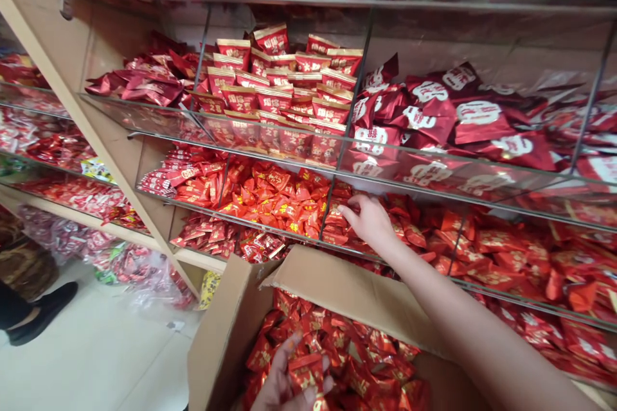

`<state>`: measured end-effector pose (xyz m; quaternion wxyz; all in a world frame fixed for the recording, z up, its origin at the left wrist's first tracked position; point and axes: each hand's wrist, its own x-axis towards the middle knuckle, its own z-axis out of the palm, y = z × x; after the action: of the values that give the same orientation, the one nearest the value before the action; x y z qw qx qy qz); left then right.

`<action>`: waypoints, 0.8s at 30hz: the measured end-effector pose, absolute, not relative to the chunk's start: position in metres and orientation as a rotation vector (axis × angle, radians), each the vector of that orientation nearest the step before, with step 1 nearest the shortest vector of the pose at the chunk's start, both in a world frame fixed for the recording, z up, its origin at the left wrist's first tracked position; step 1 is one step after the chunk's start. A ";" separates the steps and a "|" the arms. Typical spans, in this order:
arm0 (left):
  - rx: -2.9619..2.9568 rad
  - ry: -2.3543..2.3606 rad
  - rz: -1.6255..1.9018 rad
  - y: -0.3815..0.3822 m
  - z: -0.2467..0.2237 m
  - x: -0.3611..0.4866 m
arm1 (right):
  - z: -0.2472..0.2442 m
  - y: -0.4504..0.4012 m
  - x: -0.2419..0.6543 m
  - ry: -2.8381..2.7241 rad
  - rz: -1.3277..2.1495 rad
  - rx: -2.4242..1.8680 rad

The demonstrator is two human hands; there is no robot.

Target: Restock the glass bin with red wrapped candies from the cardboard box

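Note:
My left hand (pixel 284 382) is at the bottom of the view, over an open cardboard box (pixel 347 282). Its fingers are closed round a small red candy packet (pixel 306 369) with gold print. Many similar red packets (pixel 366 376) fill the box below. My right hand (pixel 370 221) reaches into a compartment of the lower shelf, its thumb and fingers bent together among the red packets (pixel 335 217) there. Whatever lies between those fingers is hidden.
Above, a glass-fronted shelf holds red and gold packets (pixel 274 99) standing in rows, beside dark red bags (pixel 434 109). Clear dividers and a glass lip (pixel 270 155) bound the compartments. A wooden upright (pixel 103 131) stands left. A person's shoe (pixel 43 313) is on the floor.

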<state>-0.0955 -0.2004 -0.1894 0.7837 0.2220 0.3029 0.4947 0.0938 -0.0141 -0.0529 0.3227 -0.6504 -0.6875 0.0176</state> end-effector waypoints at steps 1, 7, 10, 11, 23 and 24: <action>0.506 0.633 1.086 -0.199 -0.184 -0.095 | -0.051 -0.027 0.092 -1.798 0.060 -1.665; 0.814 0.555 1.119 -0.185 -0.130 -0.095 | -0.059 -0.138 0.070 -1.882 0.871 -1.357; 1.010 0.576 1.095 -0.175 -0.105 -0.090 | -0.069 -0.165 0.066 -1.773 1.225 -1.248; 1.048 0.584 1.086 -0.172 -0.099 -0.087 | -0.071 -0.167 0.068 -1.710 1.292 -1.232; 0.869 0.536 0.988 -0.163 -0.106 -0.065 | -0.083 -0.159 0.091 -1.399 1.348 -1.243; 0.868 0.540 0.987 -0.163 -0.107 -0.066 | -0.082 -0.159 0.093 -1.424 1.381 -1.249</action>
<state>-0.0660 -0.1633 -0.1069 0.7581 0.3984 0.2477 0.4531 0.0925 -0.1595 -0.0824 0.3884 -0.4909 -0.5600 0.5428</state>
